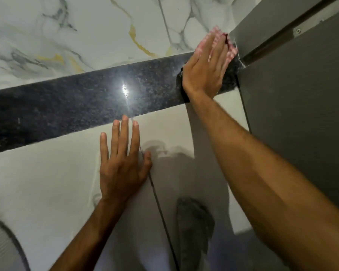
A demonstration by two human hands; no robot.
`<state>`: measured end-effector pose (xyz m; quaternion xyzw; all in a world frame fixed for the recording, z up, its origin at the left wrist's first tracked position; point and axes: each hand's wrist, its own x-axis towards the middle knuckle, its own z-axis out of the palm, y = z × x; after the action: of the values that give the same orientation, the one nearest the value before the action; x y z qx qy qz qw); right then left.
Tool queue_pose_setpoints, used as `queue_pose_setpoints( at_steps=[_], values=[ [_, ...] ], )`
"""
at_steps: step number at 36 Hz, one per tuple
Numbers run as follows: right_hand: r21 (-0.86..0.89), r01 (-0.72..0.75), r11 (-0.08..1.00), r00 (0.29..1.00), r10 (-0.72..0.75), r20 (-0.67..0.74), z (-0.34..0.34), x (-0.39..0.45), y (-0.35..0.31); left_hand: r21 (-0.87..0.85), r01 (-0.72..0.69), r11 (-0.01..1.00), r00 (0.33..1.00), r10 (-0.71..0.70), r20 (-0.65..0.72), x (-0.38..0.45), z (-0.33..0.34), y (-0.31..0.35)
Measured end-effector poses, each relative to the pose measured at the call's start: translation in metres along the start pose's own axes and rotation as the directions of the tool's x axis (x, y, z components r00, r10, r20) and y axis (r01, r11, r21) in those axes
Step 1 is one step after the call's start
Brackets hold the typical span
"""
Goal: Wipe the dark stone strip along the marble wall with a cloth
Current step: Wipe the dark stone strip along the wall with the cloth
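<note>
A polished dark speckled stone strip (76, 102) runs across the wall, rising from lower left to upper right. Above it is white marble (82, 32) with grey and gold veins. My right hand (205, 69) lies flat at the strip's right end, fingers together, pressing a red-and-white checked cloth (231, 52) against the strip and the marble's lower edge. Most of the cloth is hidden under the palm. My left hand (121, 163) rests flat with fingers spread on the pale tile below the strip, its fingertips reaching the strip's lower edge.
A grey partition panel (294, 98) with a metal channel and screw (297, 31) meets the strip's right end. Pale tiles (47, 182) with a dark grout line (160, 210) lie below. A grey ribbed curved object (2, 247) sits at the bottom left corner.
</note>
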<state>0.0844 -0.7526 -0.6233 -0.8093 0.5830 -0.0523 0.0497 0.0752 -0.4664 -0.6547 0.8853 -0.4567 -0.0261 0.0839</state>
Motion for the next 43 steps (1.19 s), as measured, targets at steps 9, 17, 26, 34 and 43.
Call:
queue_pose_setpoints(
  at_steps=[9,17,26,34,43],
  values=[
    [0.073,0.124,0.990,0.992,-0.122,-0.034,-0.010,-0.078,0.021,-0.023,0.009,1.000,0.999,-0.008,0.050,0.003,-0.008,0.001],
    [0.064,-0.091,0.994,0.988,0.098,-0.116,0.008,-0.084,-0.008,-0.024,0.005,1.000,0.998,-0.003,0.064,0.004,-0.010,0.002],
    [0.062,0.607,0.792,0.791,-0.610,0.044,0.006,-0.150,-0.005,-0.228,0.092,0.969,0.996,-0.089,0.023,-0.001,-0.028,-0.004],
    [0.059,0.123,0.991,0.991,-0.120,-0.059,0.005,-0.163,-0.048,-0.123,0.138,0.983,0.987,-0.126,0.101,-0.050,-0.029,-0.041],
    [0.249,0.781,0.573,0.568,-0.817,0.098,0.025,-0.201,-0.127,-0.008,0.507,0.862,0.861,-0.507,0.037,-0.109,-0.036,-0.110]
  ],
)
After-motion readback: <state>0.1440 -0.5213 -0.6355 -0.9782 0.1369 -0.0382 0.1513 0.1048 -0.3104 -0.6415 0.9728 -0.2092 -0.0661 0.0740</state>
